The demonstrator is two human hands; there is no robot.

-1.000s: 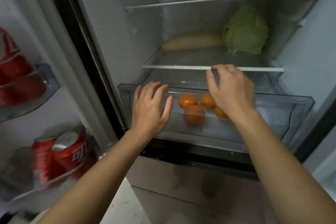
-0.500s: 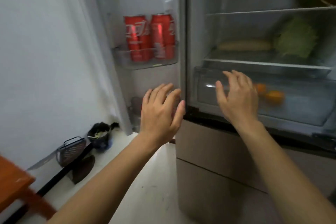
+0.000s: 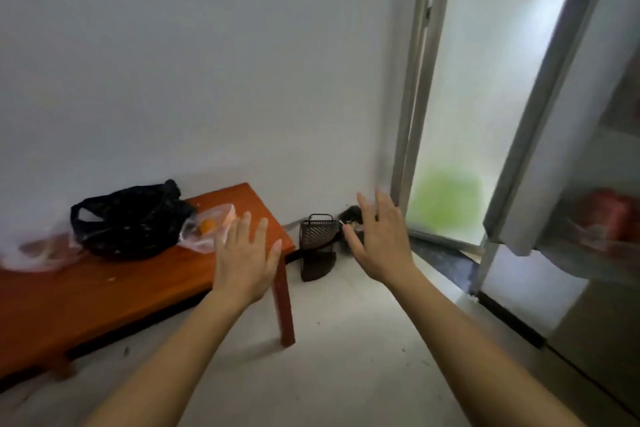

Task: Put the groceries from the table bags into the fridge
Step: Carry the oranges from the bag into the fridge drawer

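A low orange-red table (image 3: 104, 291) stands at the left against the white wall. On it lie a black plastic bag (image 3: 128, 218), a clear bag holding an orange fruit (image 3: 207, 227), and another clear bag (image 3: 38, 250), blurred, at the far left. My left hand (image 3: 244, 260) hovers open over the table's right corner, just right of the clear bag with the orange. My right hand (image 3: 379, 239) is open in the air over the floor, further right. The open fridge door (image 3: 540, 135) fills the right edge, with red cans (image 3: 602, 218) blurred on its shelf.
A dark dustpan (image 3: 317, 248) and a brush (image 3: 351, 215) lean in the corner between table and a frosted glass door (image 3: 464, 114). Pale floor (image 3: 346, 357) stretches between the table and the fridge.
My view has swung left from the fridge's crisper drawer to the table. Both hands have left the drawer and now hang open in front of me.
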